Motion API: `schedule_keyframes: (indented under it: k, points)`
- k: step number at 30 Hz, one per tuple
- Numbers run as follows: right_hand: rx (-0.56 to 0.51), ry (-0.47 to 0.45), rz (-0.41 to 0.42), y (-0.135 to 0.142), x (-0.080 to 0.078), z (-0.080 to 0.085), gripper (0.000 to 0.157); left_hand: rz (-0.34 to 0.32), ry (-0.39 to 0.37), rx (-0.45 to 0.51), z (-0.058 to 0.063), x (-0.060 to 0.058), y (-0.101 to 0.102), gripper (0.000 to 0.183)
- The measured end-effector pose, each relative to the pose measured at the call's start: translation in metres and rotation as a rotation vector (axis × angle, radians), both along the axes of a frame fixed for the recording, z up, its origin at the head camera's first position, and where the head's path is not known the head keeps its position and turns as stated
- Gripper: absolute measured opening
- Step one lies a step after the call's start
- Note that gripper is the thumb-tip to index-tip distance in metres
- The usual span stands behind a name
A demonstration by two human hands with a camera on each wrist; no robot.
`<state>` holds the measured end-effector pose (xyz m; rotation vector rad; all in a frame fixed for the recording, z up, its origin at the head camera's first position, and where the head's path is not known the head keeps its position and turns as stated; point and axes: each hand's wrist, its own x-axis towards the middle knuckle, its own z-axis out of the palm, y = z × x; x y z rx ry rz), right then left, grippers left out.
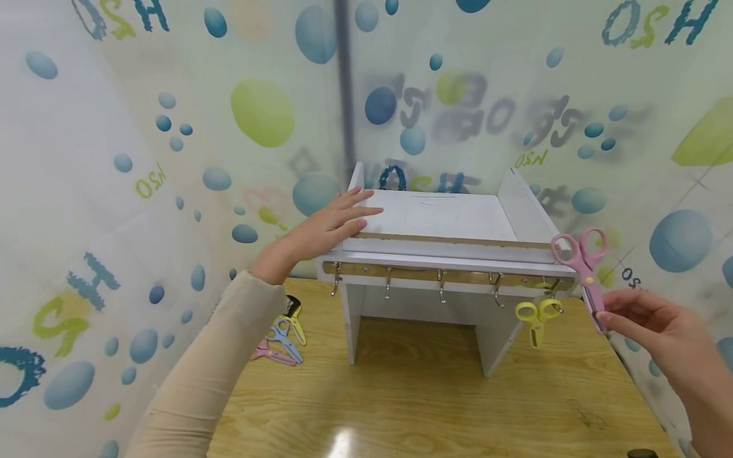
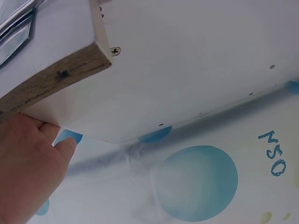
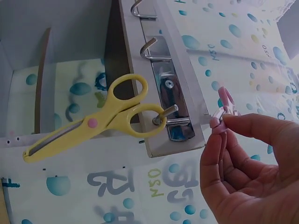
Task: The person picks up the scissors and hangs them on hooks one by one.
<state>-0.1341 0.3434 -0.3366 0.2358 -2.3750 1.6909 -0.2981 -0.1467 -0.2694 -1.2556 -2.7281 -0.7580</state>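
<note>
- The right hand [image 1: 667, 334] has a narrow grip: thumb and fingers pinch the blade end of a pair of pink scissors with two looped handles [image 1: 589, 278].
- These pink scissors rise above the grip, long axis near upright, loops uppermost and tilted left towards the white board shelf [image 1: 435, 219].
- In the head view, the metal hook rail [image 1: 412, 273] on the shelf's front edge lies left of the grip; the right hand is nearer its right end.
- A pair of yellow scissors with a pink pivot [image 1: 536, 327] hangs by one loop from the rightmost silver hook [image 3: 170, 111].
- The pink pair is just beside the shelf's right end; whether they touch, I cannot tell.
- The left hand [image 1: 326, 226], fingers extended, rests at the shelf's left end, holding nothing.
- Light-blue scissors [image 1: 286, 343] lie on the wood-grain tabletop [image 1: 412, 394], left of the shelf.
</note>
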Motion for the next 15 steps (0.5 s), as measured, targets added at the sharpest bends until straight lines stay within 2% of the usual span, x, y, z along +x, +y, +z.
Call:
schedule_keyframes:
  k: [4, 15]
  points:
    - [0.024, -0.012, 0.027, -0.007, 0.002, -0.004, 0.025, -0.001, 0.000, 0.005, -0.001, -0.001, 0.000, 0.048]
    - [-0.016, -0.044, 0.197, -0.025, 0.003, -0.018, 0.027, 0.002, 0.002, 0.006, -0.001, -0.001, 0.000, 0.049]
